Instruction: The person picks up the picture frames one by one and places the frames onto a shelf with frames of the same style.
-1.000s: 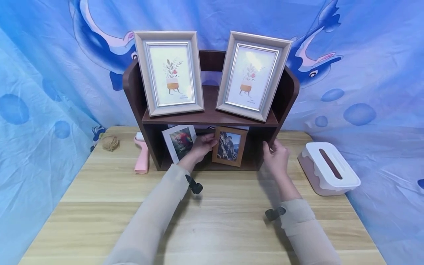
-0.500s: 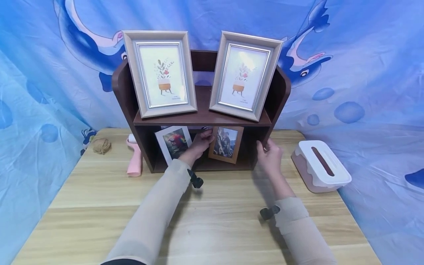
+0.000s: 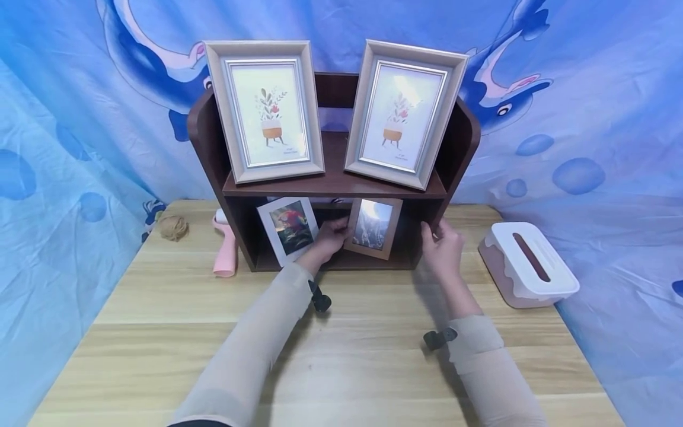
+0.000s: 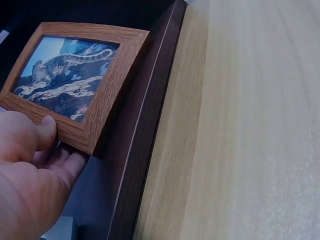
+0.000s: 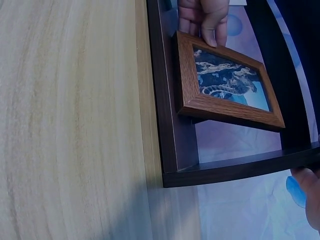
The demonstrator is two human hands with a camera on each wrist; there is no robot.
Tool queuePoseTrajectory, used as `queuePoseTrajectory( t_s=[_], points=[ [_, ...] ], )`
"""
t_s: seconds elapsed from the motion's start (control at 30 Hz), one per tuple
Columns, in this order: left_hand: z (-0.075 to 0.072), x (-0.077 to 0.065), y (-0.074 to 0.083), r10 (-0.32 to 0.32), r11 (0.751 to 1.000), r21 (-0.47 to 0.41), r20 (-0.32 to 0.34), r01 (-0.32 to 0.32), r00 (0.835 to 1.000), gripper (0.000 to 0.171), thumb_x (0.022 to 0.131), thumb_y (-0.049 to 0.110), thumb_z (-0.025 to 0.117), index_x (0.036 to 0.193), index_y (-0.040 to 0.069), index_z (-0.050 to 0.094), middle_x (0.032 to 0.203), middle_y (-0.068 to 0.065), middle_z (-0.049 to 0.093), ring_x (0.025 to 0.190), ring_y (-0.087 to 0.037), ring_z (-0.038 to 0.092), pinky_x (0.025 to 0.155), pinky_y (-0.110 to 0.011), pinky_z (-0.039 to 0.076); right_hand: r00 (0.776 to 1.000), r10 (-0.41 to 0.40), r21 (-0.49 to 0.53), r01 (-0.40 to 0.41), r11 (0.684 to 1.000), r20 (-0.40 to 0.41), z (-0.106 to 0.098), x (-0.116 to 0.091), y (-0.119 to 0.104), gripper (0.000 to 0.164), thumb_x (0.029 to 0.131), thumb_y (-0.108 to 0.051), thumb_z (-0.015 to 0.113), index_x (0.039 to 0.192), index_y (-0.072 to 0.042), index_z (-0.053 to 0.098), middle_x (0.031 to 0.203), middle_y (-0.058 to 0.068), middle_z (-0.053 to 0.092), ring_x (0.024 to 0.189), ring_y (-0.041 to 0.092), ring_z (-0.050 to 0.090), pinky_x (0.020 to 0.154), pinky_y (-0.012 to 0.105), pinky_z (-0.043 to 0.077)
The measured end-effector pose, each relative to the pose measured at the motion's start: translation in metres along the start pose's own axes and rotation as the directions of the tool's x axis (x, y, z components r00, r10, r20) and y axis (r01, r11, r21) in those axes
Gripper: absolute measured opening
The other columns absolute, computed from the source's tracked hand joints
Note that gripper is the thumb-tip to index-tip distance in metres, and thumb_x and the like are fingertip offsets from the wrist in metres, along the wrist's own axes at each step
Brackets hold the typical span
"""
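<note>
In the lower compartment of a dark brown shelf point(image 3: 333, 190), my left hand point(image 3: 332, 234) pinches the side of a brown wooden picture frame point(image 3: 394, 231). The left wrist view shows the thumb on the front of the frame point(image 4: 102, 100) and fingers behind it; its picture is a spotted cat on rocks. Left of this hand leans a white picture frame point(image 3: 274, 234) with a parrot picture. At the shelf's right side panel, my right hand point(image 3: 444, 249) holds the edge with thumb and curled fingers; the panel partly hides the fingertips.
Two large silver-beige picture frames point(image 3: 316, 130) point(image 3: 354, 130) stand on the upper shelf. A pink lint roller point(image 3: 226, 255) and a twine ball point(image 3: 173, 228) lie left on the wooden table point(image 3: 347, 367). A tissue box point(image 3: 525, 261) sits at right.
The brown frame has turned slightly in my left hand and leans further back, with glare now across its picture. My right hand stays at the side panel. The head view has shifted a little.
</note>
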State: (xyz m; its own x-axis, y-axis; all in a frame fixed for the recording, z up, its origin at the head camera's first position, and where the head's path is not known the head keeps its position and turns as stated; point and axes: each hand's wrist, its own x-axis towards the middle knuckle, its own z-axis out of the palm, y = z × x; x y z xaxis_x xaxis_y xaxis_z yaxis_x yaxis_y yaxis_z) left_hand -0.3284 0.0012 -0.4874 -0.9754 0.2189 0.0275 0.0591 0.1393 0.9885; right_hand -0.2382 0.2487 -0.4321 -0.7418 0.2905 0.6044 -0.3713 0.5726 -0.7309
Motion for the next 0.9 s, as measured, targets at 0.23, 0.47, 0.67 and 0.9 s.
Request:
queuePoseTrajectory(
  t_s=[0.23, 0.47, 0.67, 0.9],
  points=[
    [0.005, -0.006, 0.002, 0.012, 0.996, 0.086, -0.035, -0.009, 0.999, 0.040, 0.101, 0.002, 0.058, 0.141, -0.001, 0.056, 0.136, -0.021, 0.061, 0.125, -0.030, 0.058, 0.104, -0.038, 0.049, 1.000, -0.008, -0.017, 0.008, 1.000, -0.001, -0.001, 0.000, -0.002, 0.011, 0.093, -0.001, 0.067, 0.097, 0.009, 0.070, 0.095, 0.027, 0.073, 0.074, 0.035, 0.073, 0.062, 0.001, 0.046],
    [0.006, -0.009, -0.003, 0.002, 0.993, 0.120, -0.058, 0.005, 0.998, 0.038, 0.101, 0.004, 0.059, 0.138, -0.002, 0.058, 0.133, -0.020, 0.064, 0.122, -0.028, 0.059, 0.103, -0.036, 0.050, 1.000, 0.007, 0.005, -0.007, 1.000, -0.002, 0.001, 0.000, -0.003, 0.010, 0.093, 0.000, 0.067, 0.098, 0.009, 0.070, 0.096, 0.028, 0.072, 0.077, 0.036, 0.073, 0.064, 0.002, 0.048],
    [0.007, -0.011, -0.002, 0.027, 0.984, 0.180, -0.086, -0.011, 0.996, 0.038, 0.099, 0.006, 0.062, 0.137, 0.000, 0.061, 0.127, -0.018, 0.068, 0.117, -0.027, 0.063, 0.101, -0.036, 0.052, 1.000, -0.002, 0.020, 0.003, 1.000, -0.003, 0.002, 0.001, -0.004, 0.010, 0.093, 0.001, 0.066, 0.098, 0.009, 0.069, 0.097, 0.029, 0.072, 0.079, 0.036, 0.073, 0.066, 0.002, 0.049],
    [0.006, -0.019, -0.002, 0.103, 0.944, 0.324, -0.102, -0.065, 0.989, 0.045, 0.098, 0.010, 0.065, 0.140, -0.004, 0.056, 0.125, -0.018, 0.069, 0.118, -0.029, 0.065, 0.102, -0.036, 0.051, 1.000, -0.016, 0.001, 0.016, 1.000, -0.022, 0.001, 0.000, -0.001, 0.009, 0.093, 0.001, 0.067, 0.097, 0.008, 0.070, 0.096, 0.026, 0.073, 0.075, 0.033, 0.073, 0.061, 0.001, 0.046]
  ],
)
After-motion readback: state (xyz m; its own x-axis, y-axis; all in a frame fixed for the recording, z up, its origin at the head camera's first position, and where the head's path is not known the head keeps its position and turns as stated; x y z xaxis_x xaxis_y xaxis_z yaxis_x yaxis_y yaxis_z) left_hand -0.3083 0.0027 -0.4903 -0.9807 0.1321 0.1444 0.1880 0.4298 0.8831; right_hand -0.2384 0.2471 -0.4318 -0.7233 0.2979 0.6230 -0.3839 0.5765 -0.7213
